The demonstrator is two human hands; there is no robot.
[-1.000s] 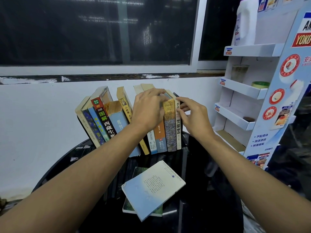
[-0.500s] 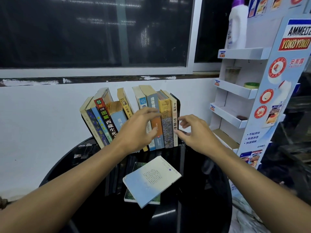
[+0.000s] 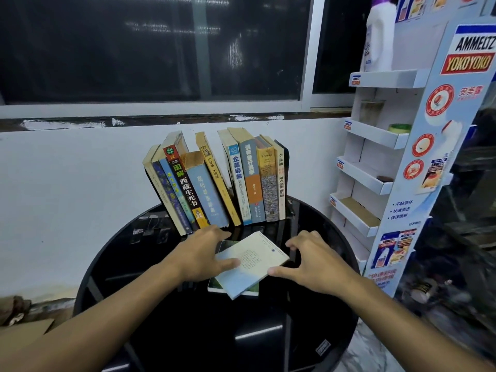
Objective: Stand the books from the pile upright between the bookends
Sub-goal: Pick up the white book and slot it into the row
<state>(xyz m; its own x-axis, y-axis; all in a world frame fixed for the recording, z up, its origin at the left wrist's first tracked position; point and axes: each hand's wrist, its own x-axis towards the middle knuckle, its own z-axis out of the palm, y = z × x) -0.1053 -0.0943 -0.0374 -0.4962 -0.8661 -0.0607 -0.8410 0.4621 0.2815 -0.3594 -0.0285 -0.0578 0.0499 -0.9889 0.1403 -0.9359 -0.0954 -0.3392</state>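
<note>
Loosely, left hand and right hand flank pale book, thumbs touching.

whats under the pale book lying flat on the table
Another flat book lies under the pale book, on the black table. Only greenish strips of it show at the pale book's near and left edges. Its title and most of its cover are hidden.
</note>
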